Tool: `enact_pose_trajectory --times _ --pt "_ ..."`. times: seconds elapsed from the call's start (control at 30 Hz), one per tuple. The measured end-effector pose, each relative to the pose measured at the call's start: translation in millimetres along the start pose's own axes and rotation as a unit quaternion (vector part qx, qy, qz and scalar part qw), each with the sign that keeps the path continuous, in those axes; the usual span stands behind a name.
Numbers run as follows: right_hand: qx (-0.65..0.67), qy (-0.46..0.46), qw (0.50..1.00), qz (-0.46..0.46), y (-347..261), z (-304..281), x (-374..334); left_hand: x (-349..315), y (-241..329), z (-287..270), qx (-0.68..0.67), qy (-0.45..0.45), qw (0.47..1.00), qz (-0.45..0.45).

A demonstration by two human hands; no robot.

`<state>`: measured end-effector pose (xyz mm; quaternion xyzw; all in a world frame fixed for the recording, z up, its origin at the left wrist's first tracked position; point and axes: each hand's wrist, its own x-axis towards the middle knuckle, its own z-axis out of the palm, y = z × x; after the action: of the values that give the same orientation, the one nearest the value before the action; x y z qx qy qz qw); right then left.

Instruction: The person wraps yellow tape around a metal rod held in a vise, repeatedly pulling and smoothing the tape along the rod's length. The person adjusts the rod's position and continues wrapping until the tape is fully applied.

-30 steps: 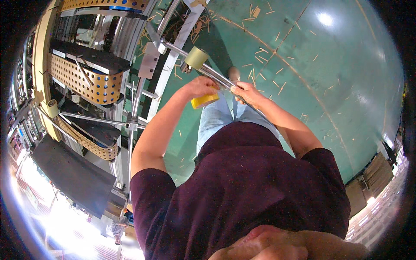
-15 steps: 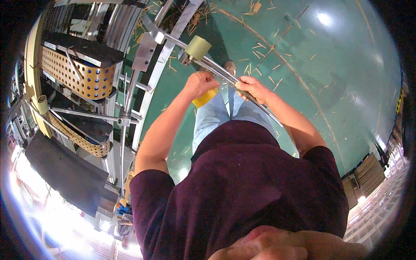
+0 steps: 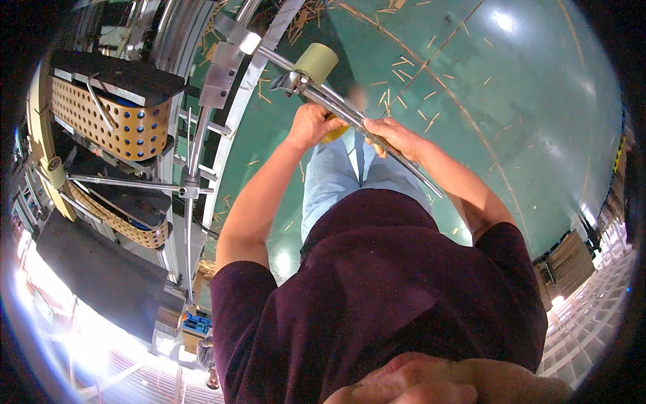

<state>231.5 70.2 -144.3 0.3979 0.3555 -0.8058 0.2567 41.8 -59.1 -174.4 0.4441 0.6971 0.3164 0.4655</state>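
Right now your left hand [image 3: 311, 124] is closed around a yellow object [image 3: 334, 132], only a sliver of which shows beneath the fingers, while your right hand [image 3: 396, 137] wraps shut around a long metal bar [image 3: 363, 128]. That bar runs diagonally in front of your body, from a pale green roller [image 3: 316, 63] at its far end, up near the machine frame, down past your right forearm. Both hands sit close together on or just under the bar, above your jeans and over the green floor [image 3: 511, 114].

To handle this well, as a judgement, keep the right hand's grip firm near the bar's middle so the roller end does not dip, and hold the yellow object snug against the bar without letting your fingers slide toward the bracket by the roller.

Off to your left stands a metal rack [image 3: 192, 161]. It carries two perforated yellow baskets: the upper basket [image 3: 111, 121] shows blue through its holes and has a dark slab lying across its top; the lower basket [image 3: 124, 225] holds something dark that you cannot make out. Wood splinters [image 3: 397, 101] litter the floor beyond the roller.
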Motion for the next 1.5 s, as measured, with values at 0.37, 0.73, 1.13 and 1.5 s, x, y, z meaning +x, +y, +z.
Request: enact_pose_trajectory --times 0.37,0.73,1.13,1.5 --pt "-0.047 -0.006 0.999 -0.015 -7 0 3 3 -15 15 0.025 0.047 0.998 0.045" --pt "0.044 -0.068 0.996 0.028 -5 11 12 5 -4 8 0.186 0.090 0.975 0.087" --pt "0.110 -0.022 0.993 -0.031 14 14 30 -8 84 -52 0.314 -0.193 0.908 -0.198" --pt "0.024 -0.007 0.998 -0.056 6 16 19 97 75 17 0.357 -0.097 0.897 -0.242"
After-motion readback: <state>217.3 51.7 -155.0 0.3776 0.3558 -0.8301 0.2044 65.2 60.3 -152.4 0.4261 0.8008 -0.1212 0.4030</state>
